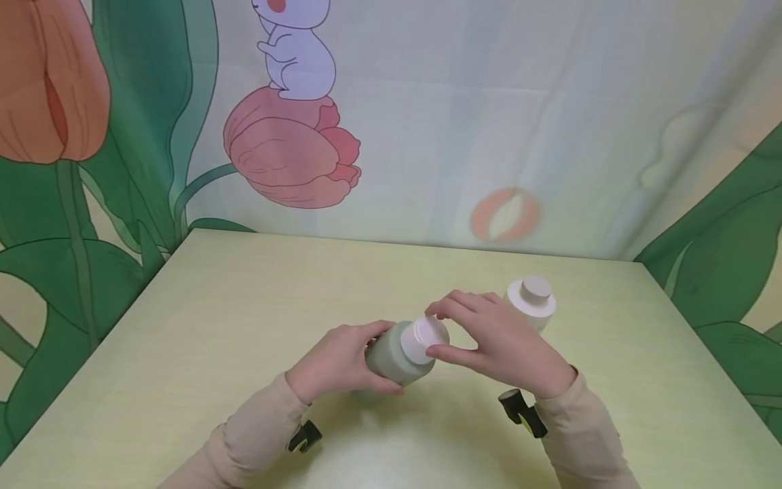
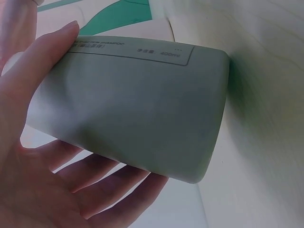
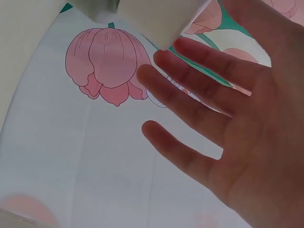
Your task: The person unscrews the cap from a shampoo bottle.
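Observation:
A grey-green shampoo bottle (image 1: pixel 391 356) with a white cap (image 1: pixel 421 337) leans over, its cap pointing up and to the right. My left hand (image 1: pixel 342 360) grips its body, the thumb on the near side and the fingers around the far side. In the left wrist view, the bottle's (image 2: pixel 133 104) label has small print along its upper edge. My right hand (image 1: pixel 495 333) has thumb and fingertips at opposite sides of the cap. From the right wrist, the cap (image 3: pixel 161 21) meets the fingertips, while the little finger stretches away from it.
A white bottle (image 1: pixel 530 299) with a narrower round top stands behind my right hand, partly hidden by it. The pale yellow table (image 1: pixel 275 285) ends at a curtain (image 1: pixel 427 122) printed with flowers and leaves. Dark wrist-mounted devices sit beneath both sleeves.

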Available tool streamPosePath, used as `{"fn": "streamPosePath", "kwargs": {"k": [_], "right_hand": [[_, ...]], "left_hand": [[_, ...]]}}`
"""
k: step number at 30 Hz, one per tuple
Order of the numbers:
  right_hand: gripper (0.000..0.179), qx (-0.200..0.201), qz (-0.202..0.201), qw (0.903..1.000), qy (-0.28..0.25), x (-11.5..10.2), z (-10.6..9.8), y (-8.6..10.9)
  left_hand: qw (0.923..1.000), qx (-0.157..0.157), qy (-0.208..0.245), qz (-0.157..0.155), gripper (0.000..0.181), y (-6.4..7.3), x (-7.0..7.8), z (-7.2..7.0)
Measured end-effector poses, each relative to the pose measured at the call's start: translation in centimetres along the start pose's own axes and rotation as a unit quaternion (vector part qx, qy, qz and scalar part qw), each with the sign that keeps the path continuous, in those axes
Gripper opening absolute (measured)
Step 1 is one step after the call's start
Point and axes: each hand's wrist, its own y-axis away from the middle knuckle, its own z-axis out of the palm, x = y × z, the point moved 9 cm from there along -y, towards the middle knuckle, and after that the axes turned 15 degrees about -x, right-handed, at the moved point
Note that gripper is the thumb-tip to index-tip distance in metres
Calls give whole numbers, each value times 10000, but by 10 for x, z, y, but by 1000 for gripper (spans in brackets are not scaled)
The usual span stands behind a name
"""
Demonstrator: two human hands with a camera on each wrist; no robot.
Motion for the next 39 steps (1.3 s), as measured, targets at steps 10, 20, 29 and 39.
{"fn": "streamPosePath", "kwargs": {"k": [10, 20, 29, 39], "right_hand": [[52, -249, 67, 9994, -243, 4, 0, 3], [40, -37, -515, 9987, 1, -7, 2, 1], [57, -173, -133, 9997, -138, 2, -1, 2], [49, -319, -865, 9957, 28, -11, 5, 3]], "left_hand": [[10000, -22, -55, -63, 72, 0, -1, 1], [9999, -63, -2, -105, 70, -1, -1, 2], [10000, -18, -76, -22, 71, -4, 1, 1], [10000, -22, 34, -86, 70, -2, -2, 3]]}}
